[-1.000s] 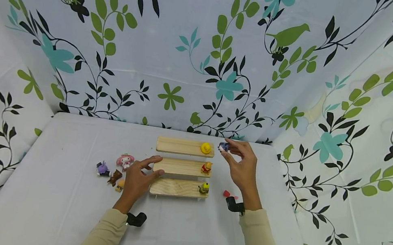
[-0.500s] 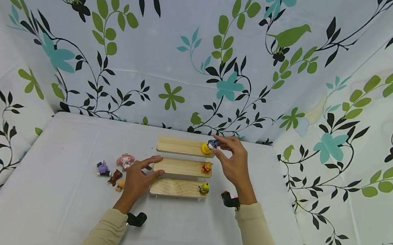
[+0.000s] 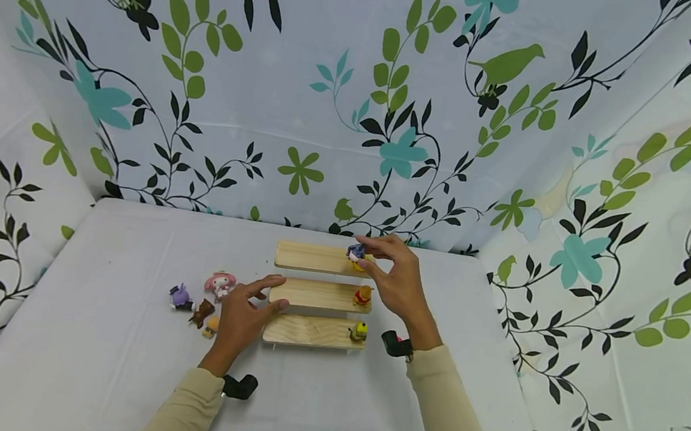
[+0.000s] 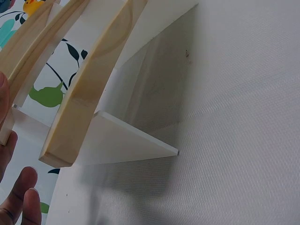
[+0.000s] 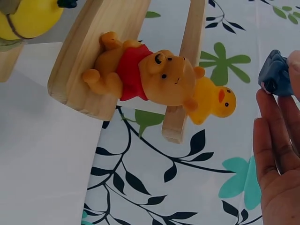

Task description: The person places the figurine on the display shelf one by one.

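A three-tier wooden shelf (image 3: 311,293) stands mid-table on white side supports. My left hand (image 3: 245,314) grips the left end of its middle board between thumb and index finger, the other fingers loose in the left wrist view. My right hand (image 3: 399,279) pinches a small blue figurine (image 3: 355,253) over the top board's right end. The figurine partly covers a yellow rubber duck (image 5: 213,101) sitting there. A bear figurine in a red shirt (image 3: 363,295) sits on the middle board's right end. A yellow-and-black figurine (image 3: 359,331) occupies the bottom board's right end.
Left of the shelf lie several figurines: a pink-hooded one (image 3: 220,285), a purple one with a black hat (image 3: 181,297), a brown one (image 3: 202,313) and an orange-yellow one (image 3: 211,327). A patterned cloth (image 3: 308,96) hangs behind the table.
My right hand has carried the blue figurine leftward, from beside the shelf to over the top board's duck. My left hand has stayed on the middle board.
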{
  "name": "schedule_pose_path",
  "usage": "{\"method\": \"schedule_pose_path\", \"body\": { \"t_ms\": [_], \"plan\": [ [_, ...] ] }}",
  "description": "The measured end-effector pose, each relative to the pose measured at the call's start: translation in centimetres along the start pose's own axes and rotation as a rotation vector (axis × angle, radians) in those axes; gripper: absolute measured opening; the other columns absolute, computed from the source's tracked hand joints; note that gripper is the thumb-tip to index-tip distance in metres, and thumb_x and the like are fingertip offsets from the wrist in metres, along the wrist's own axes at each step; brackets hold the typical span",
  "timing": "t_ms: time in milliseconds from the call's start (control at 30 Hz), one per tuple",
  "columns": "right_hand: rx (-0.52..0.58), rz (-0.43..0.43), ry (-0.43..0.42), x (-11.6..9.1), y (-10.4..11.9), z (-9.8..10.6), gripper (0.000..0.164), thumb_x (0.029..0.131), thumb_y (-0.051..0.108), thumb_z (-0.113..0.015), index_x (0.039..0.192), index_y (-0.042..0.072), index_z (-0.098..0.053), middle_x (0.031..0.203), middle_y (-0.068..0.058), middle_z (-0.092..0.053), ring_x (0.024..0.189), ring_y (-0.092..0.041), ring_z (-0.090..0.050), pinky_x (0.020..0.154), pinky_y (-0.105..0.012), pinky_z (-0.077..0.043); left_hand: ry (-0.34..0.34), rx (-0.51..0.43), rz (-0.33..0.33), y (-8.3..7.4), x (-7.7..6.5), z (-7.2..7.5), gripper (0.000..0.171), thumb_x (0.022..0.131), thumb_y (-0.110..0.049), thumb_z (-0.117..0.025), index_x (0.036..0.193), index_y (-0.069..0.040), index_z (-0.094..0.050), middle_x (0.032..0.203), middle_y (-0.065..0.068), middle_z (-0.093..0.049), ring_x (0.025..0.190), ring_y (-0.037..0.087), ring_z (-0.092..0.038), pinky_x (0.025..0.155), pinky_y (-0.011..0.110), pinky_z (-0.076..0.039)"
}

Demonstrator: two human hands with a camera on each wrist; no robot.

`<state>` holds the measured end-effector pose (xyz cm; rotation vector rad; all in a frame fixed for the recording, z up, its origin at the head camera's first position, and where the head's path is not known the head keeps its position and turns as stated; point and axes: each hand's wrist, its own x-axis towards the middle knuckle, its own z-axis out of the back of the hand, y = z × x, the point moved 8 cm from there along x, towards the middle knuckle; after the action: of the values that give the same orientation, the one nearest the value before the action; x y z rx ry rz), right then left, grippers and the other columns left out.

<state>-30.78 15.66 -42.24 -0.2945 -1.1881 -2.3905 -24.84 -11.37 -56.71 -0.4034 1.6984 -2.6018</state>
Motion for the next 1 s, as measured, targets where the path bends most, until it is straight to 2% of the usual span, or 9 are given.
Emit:
{"method": "schedule_pose_path", "body": {
  "t_ms": [367, 500, 667, 1000],
  "plan": [
    [-0.065, -0.035, 0.106, 1.4, -0.2, -1.3, 0.041, 0.092, 0.016, -0.082, 0.131, 0.023, -0.076, 0.121, -0.001, -0.07, 0.115, -0.025, -0.067, 0.105, -0.054, -0.055, 0.003, 0.006, -0.012, -0.1, 0.0, 0.0, 0.045, 0.087, -0.035, -0.089, 0.13, -0.031, -0.078, 0.138, -0.008, -0.073, 0.103, 0.019, -0.065, 0.08, 0.032, -0.051],
    [-0.063, -0.038, 0.147, 1.8, -0.3, -1.8, 0.039, 0.093, 0.015, -0.081, 0.131, 0.024, -0.077, 0.122, 0.001, -0.07, 0.114, -0.026, -0.071, 0.108, -0.052, -0.054, -0.001, 0.013, -0.018, 0.0, 0.0, 0.0, 0.046, 0.086, -0.035, -0.089, 0.13, -0.031, -0.078, 0.138, -0.007, -0.073, 0.103, 0.02, -0.065, 0.08, 0.031, -0.05],
    [-0.071, -0.02, 0.187, 2.1, -0.4, -2.4, 0.04, 0.093, 0.011, -0.081, 0.131, 0.024, -0.077, 0.119, 0.001, -0.069, 0.112, -0.02, -0.073, 0.113, -0.048, -0.052, 0.0, 0.014, -0.018, 0.2, 0.0, 0.0, 0.045, 0.087, -0.036, -0.089, 0.13, -0.032, -0.078, 0.137, -0.007, -0.074, 0.103, 0.019, -0.065, 0.079, 0.03, -0.05],
    [-0.1, -0.002, 0.26, 2.4, -0.5, -3.6, 0.038, 0.095, 0.007, -0.078, 0.131, 0.019, -0.077, 0.116, 0.002, -0.068, 0.113, -0.018, -0.073, 0.116, -0.049, -0.049, 0.001, 0.022, -0.015, 0.1, 0.0, -0.1, 0.045, 0.087, -0.037, -0.088, 0.131, -0.032, -0.077, 0.137, -0.007, -0.073, 0.103, 0.019, -0.065, 0.079, 0.031, -0.051]
  ]
}}
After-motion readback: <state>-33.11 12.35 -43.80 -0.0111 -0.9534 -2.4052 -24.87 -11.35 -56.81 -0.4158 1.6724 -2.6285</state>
